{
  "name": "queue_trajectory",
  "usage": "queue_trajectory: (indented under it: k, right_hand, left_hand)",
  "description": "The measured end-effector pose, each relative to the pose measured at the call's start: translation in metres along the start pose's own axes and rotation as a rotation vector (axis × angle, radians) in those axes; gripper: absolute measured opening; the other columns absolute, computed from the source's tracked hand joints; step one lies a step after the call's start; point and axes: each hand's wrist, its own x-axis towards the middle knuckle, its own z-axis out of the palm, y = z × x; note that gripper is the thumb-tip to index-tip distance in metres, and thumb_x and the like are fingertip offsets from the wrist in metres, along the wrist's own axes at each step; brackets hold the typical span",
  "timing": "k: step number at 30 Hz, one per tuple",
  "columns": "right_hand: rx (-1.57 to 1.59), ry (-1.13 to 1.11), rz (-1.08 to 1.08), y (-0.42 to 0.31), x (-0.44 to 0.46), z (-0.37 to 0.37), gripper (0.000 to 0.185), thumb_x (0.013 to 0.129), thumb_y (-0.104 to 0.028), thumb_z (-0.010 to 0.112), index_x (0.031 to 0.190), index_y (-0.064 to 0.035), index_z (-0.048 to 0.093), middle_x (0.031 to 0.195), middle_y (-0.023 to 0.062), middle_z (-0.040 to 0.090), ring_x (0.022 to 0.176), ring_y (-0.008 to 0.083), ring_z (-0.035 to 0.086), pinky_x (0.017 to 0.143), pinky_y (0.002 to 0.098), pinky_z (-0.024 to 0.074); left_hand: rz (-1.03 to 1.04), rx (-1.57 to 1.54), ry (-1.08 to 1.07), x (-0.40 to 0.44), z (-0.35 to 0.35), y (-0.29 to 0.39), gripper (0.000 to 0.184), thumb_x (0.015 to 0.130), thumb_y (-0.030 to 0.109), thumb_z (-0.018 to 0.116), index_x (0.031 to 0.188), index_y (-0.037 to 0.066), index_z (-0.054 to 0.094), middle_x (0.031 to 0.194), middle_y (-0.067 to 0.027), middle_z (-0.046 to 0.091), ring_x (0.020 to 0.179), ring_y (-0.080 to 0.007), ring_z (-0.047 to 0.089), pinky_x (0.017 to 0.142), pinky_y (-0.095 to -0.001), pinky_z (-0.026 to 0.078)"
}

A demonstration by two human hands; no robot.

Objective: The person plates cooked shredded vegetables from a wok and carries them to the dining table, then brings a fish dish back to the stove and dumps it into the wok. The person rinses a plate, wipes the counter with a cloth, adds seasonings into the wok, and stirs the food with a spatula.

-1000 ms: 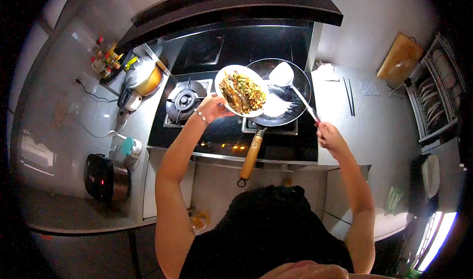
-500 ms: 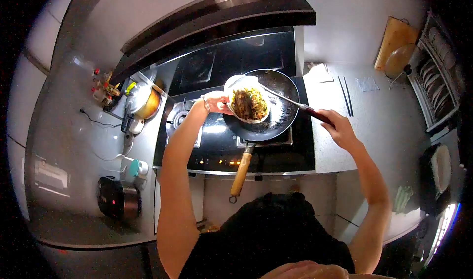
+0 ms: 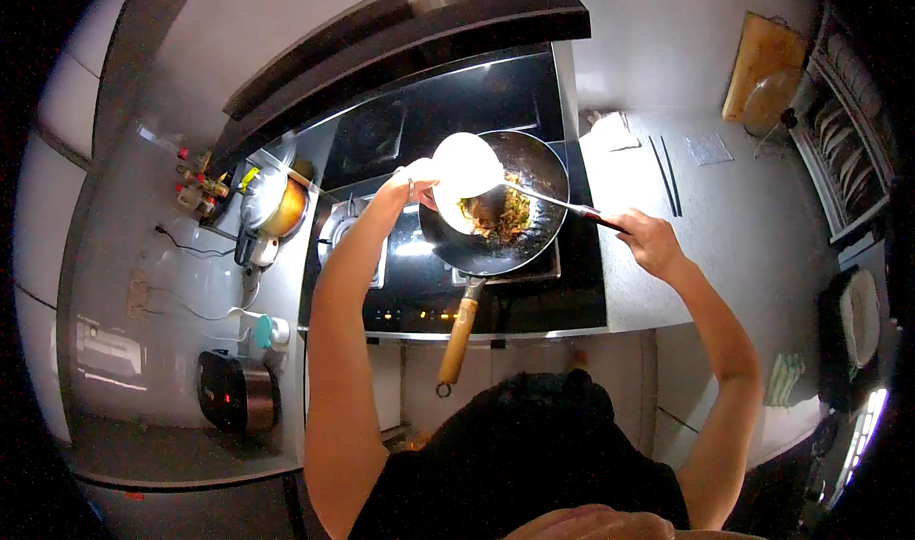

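Pinching the tipped white bowl at its left side, the left hand holds it over the wok, with food just right of and below that grip. Farther right, the right hand closes round the spatula; if that 1-handed pinch slipped, or the spatula jolted the rim, the bowl could drop.

The bowl partly hides the pan, with the head of the spatula indistinct.

The left hand holds the bowl, tilted, above the pan. Food lies below the rim. The right hand grips the spatula by its dark handle.
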Motion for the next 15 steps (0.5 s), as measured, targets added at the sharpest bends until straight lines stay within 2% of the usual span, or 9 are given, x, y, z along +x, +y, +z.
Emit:
queue_trajectory:
  k: [1,3,6,9,10,15]
  right_hand:
    - [-0.028,-0.016,0.005,0.002,-0.002,0.005,0.035,0.079,-0.003,0.059,0.112,-0.0151,0.058,0.089,0.0090,0.060,0.073,0.0257,0.059,0.063,0.0313,0.0481]
    - [-0.082,-0.047,0.017,0.007,-0.006,0.014,0.036,0.079,-0.004,0.060,0.113,-0.0167,0.057,0.088,0.0086,0.059,0.072,0.0252,0.058,0.062,0.0320,0.0479]
    - [-0.184,-0.106,0.019,-0.003,-0.002,0.011,0.039,0.079,-0.006,0.060,0.115,-0.0188,0.056,0.083,0.0080,0.056,0.069,0.0247,0.057,0.061,0.0340,0.0472]
    - [-0.222,-0.074,-0.059,-0.002,0.002,0.005,0.041,0.080,-0.009,0.058,0.118,-0.0230,0.053,0.078,0.0069,0.052,0.069,0.0240,0.057,0.058,0.0353,0.0467]
    - [-0.225,-0.069,-0.046,-0.004,0.003,0.001,0.041,0.080,-0.009,0.058,0.118,-0.0228,0.053,0.078,0.0066,0.053,0.067,0.0242,0.056,0.057,0.0353,0.0468]
    - [-0.091,-0.041,-0.019,-0.017,0.013,-0.009,0.039,0.080,-0.007,0.059,0.116,-0.0197,0.056,0.078,0.0072,0.055,0.066,0.0239,0.055,0.059,0.0337,0.0458]
  left_hand:
    - [-0.017,0.060,0.017,0.012,-0.003,-0.004,0.037,0.078,0.015,0.051,0.111,-0.003,0.052,0.098,-0.0170,0.060,0.083,-0.0275,0.063,0.062,-0.0444,0.056]
    - [-0.151,0.265,0.082,0.008,0.006,0.019,0.039,0.079,0.014,0.050,0.114,-0.004,0.051,0.097,-0.0141,0.062,0.087,-0.0253,0.063,0.063,-0.0425,0.056]
    - [-0.148,0.603,0.146,0.003,0.019,0.034,0.034,0.080,0.014,0.049,0.109,-0.005,0.052,0.094,-0.0160,0.063,0.088,-0.0287,0.062,0.070,-0.0415,0.055]
    - [0.023,1.128,0.389,-0.011,0.039,0.044,0.028,0.077,0.010,0.055,0.100,-0.005,0.058,0.089,-0.0227,0.064,0.083,-0.0304,0.065,0.070,-0.0362,0.053]
    - [0.029,1.112,0.504,-0.010,0.042,0.040,0.026,0.076,0.010,0.057,0.099,-0.003,0.059,0.094,-0.0240,0.062,0.087,-0.0328,0.063,0.076,-0.0368,0.051]
    - [-0.005,1.112,0.433,-0.020,0.041,0.057,0.027,0.077,0.013,0.055,0.100,-0.001,0.059,0.096,-0.0225,0.062,0.090,-0.0333,0.062,0.077,-0.0380,0.051]
